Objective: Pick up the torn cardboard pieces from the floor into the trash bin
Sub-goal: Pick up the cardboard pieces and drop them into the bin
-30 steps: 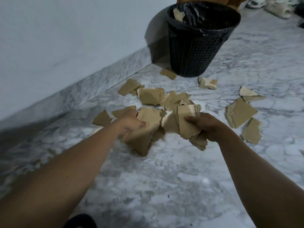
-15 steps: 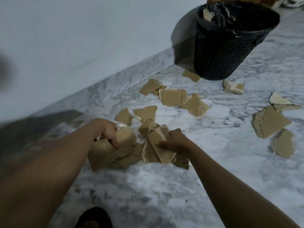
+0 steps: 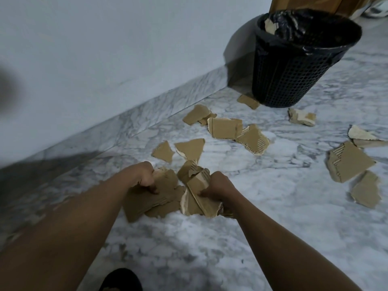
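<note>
My left hand [image 3: 144, 176] grips a bunch of torn brown cardboard pieces [image 3: 147, 198] at the centre of the head view. Close beside it, my right hand [image 3: 219, 185] grips another bunch of cardboard pieces [image 3: 199, 201]. Both bunches hang low over the marble floor [image 3: 252, 238]. Several more torn pieces lie on the floor beyond my hands [image 3: 225, 128] and at the right [image 3: 348, 162]. The black mesh trash bin [image 3: 294, 66], lined with a black bag, stands at the upper right with a cardboard scrap [image 3: 269, 26] showing inside.
A pale wall [image 3: 105, 49] with a marble skirting runs along the left, close to the bin. Wooden furniture [image 3: 315, 3] stands behind the bin. A dark shoe tip [image 3: 119, 279] shows at the bottom edge.
The view has shifted, so the bin now sits further right. My hands have drawn nearer me with their cardboard bunches and tightened on them.
</note>
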Motion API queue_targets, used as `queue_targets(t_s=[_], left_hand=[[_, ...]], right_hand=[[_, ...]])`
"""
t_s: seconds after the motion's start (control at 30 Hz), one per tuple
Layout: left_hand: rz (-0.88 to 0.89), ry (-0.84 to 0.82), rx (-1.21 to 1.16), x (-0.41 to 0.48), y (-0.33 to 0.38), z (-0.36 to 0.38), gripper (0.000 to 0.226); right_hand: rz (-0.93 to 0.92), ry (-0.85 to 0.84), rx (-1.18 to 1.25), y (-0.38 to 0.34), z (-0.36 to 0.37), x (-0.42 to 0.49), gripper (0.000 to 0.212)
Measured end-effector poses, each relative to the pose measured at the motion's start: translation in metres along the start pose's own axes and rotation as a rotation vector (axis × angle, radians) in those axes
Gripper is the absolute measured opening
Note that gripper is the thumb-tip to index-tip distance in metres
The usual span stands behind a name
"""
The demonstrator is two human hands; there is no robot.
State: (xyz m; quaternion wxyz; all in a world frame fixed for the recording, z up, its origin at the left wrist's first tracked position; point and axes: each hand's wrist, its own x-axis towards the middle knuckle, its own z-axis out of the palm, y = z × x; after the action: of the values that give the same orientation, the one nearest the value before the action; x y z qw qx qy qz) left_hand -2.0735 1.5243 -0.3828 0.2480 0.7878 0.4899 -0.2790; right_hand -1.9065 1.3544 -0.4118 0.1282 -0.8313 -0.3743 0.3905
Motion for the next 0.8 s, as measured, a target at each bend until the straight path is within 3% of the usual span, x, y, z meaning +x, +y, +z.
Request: queue_targets(t_s=[0.1, 0.23, 0.37, 0.53, 0.63, 0.73, 0.8], left_hand=[[-0.006, 0.06, 0.042, -0.003, -0.005, 0.005, 0.06], [0.021, 0.093, 0.016, -0.011, -0.007, 0.009, 0.076], [0.083, 0.027, -0.069, -0.015, 0.012, 0.012, 0.058], [0.196, -0.062, -0.172, -0.013, 0.077, 0.02, 0.082], [0.236, -0.037, -0.368, -0.015, 0.126, 0.016, 0.081], [0.31, 0.054, -0.578, -0.024, 0.181, -0.008, 0.066], [0.373, 0.178, -0.681, -0.032, 0.217, -0.034, 0.06]], right_hand=[[-0.045, -0.011, -0.013, -0.004, 0.001, -0.004, 0.047], [-0.104, -0.025, -0.03, -0.006, -0.006, -0.011, 0.053], [-0.06, 0.007, -0.002, 0.007, -0.024, -0.02, 0.058], [-0.002, 0.104, 0.021, 0.038, -0.075, -0.038, 0.048], [0.014, 0.205, 0.049, 0.058, -0.122, -0.054, 0.046], [-0.009, 0.377, 0.173, 0.07, -0.169, -0.064, 0.058], [-0.071, 0.508, 0.292, 0.068, -0.201, -0.07, 0.04]])
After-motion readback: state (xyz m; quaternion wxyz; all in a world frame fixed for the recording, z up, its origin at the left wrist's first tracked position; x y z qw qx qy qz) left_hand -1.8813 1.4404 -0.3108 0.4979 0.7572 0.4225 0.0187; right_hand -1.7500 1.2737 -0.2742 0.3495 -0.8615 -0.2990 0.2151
